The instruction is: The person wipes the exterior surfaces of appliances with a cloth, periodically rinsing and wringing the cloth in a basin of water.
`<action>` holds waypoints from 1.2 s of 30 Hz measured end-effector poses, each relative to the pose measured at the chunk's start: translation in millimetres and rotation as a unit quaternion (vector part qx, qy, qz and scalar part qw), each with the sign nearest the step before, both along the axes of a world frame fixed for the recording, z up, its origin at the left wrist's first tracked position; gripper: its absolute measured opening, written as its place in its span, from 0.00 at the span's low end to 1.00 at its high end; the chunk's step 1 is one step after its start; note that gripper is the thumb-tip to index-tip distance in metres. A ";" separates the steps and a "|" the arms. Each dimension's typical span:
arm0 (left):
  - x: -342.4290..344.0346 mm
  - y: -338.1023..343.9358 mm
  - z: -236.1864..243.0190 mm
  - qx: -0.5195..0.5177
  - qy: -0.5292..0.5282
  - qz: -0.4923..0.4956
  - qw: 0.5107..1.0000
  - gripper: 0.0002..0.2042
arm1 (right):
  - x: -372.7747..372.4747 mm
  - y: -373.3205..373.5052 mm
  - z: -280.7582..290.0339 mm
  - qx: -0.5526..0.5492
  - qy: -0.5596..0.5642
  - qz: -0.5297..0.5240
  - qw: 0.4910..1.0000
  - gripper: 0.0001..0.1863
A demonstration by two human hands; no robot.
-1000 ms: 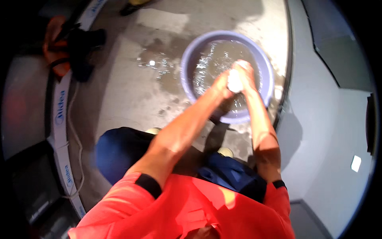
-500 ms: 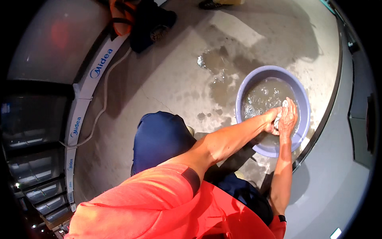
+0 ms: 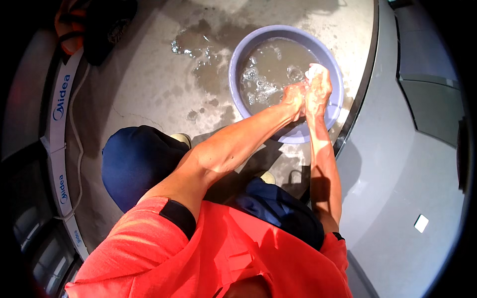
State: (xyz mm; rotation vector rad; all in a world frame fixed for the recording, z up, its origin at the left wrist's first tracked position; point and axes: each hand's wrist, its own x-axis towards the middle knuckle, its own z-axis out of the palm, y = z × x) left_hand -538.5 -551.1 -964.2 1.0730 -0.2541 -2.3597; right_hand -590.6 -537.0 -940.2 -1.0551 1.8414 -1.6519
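The basin (image 3: pixel 237 74) is round and light purple, and sits on the concrete floor (image 3: pixel 139 94) at 1 o'clock from the centre of the view. It contains cloudy grey-brown water (image 3: pixel 273 57), with bubbles and glints at its 9 o'clock side.

Both hands are above the basin, side by side. The right hand (image 3: pixel 318 97) is at 4 o'clock from the basin's centre. Its fingers are closed on a white cloth (image 3: pixel 311 72), which is bunched and shows at the hand's 12 o'clock end. The left hand (image 3: pixel 294 96) is at 5 o'clock from the basin's centre, just beside the right hand. Its fingers are curled; whether they clamp part of the cloth cannot be told.

A wet patch (image 3: pixel 207 74) marks the floor at the basin's 9 o'clock. One shoe (image 3: pixel 182 139) shows at the basin's 8 o'clock, the other near its 6 o'clock. A grey panel (image 3: pixel 392 174) stands at 3 o'clock in the view, bearing a small white plate (image 3: pixel 421 223) at 4 o'clock. A pale hose (image 3: pixel 78 144) runs beside a white strip (image 3: pixel 56 134) at 9 o'clock. An orange and black bundle (image 3: pixel 73 32) is at 10 o'clock.
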 end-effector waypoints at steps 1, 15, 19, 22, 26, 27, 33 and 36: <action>8.2 -3.6 11.9 -0.001 -0.090 -0.038 0.995 0.13 | 2.7 -2.1 -3.9 0.005 -0.007 -0.019 1.000 0.11; 2.8 -21.9 -3.4 0.105 0.239 0.040 0.964 0.23 | -8.5 4.4 0.3 -0.022 0.054 -0.014 0.998 0.12; 14.6 -44.2 -3.3 0.022 0.283 -0.045 0.958 0.15 | 9.9 15.2 17.2 0.085 0.439 0.078 0.891 0.15; 13.4 -26.7 31.2 -0.004 0.057 -0.168 0.984 0.14 | -27.8 6.5 15.6 0.077 0.434 0.085 0.894 0.14; 13.1 -21.2 2.4 -0.033 0.102 -0.185 0.977 0.14 | -1.1 3.6 36.0 0.091 0.164 0.079 0.979 0.13; 10.9 -19.6 -1.5 -0.018 0.174 -0.166 0.971 0.14 | -1.2 1.4 29.7 0.059 0.135 0.067 0.987 0.13; 4.3 -1.7 27.4 0.016 0.059 -0.053 0.997 0.12 | 3.9 2.2 43.4 -0.007 -0.090 0.018 0.996 0.13; -2.4 4.0 17.1 -0.012 0.023 -0.035 0.999 0.13 | 3.0 -0.1 38.6 -0.020 -0.102 0.005 0.995 0.13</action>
